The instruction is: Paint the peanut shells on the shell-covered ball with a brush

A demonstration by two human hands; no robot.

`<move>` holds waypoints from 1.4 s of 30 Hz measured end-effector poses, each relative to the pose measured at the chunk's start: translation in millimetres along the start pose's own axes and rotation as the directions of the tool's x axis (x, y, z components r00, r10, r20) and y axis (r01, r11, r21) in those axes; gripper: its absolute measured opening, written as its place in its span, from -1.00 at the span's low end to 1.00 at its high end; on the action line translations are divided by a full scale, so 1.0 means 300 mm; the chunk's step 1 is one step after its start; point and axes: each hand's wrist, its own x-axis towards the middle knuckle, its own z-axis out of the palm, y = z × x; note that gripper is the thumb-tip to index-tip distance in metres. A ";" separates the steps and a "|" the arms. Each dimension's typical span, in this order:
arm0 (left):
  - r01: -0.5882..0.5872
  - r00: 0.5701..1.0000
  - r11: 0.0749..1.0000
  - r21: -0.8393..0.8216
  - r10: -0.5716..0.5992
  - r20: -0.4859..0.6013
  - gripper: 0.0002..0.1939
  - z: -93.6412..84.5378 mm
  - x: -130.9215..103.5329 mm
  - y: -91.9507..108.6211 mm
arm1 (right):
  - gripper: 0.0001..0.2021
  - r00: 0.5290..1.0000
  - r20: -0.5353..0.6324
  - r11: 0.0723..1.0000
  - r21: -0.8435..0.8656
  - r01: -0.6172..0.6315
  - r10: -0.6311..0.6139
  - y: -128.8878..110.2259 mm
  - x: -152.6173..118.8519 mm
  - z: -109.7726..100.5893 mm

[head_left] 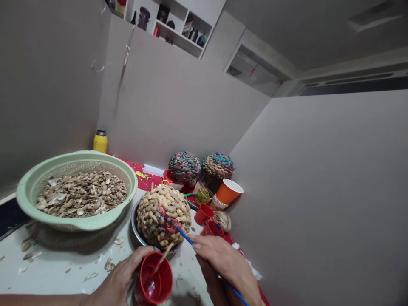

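A ball covered in peanut shells sits in a metal bowl, with red and some dark paint on its front. My right hand holds a blue paintbrush, whose tip is at the red patch. Closer to me, my left hand is wrapped round the side of a red cup. A second brush with a wooden handle leans inside that cup.
On the left stands a green colander of shells, with a yellow bottle behind. Two painted balls, an orange paper cup, red cups and twine are at the back right. Shell bits litter the table.
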 end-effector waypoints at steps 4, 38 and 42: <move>-0.031 1.000 0.999 -0.008 0.031 0.000 -0.27 0.003 -0.002 0.007 | -0.69 0.999 -0.040 1.000 0.002 0.023 -0.023 -0.009 0.022 0.012; -0.107 0.991 0.993 0.059 0.111 -0.080 -0.39 -0.032 0.011 0.088 | -0.87 0.951 0.071 0.815 0.499 -0.295 0.301 -0.086 -0.042 -0.030; -0.243 0.967 0.967 0.080 0.248 -0.059 -0.31 -0.034 0.016 0.072 | -0.91 0.966 0.134 0.846 0.465 -0.259 0.222 -0.094 -0.046 -0.024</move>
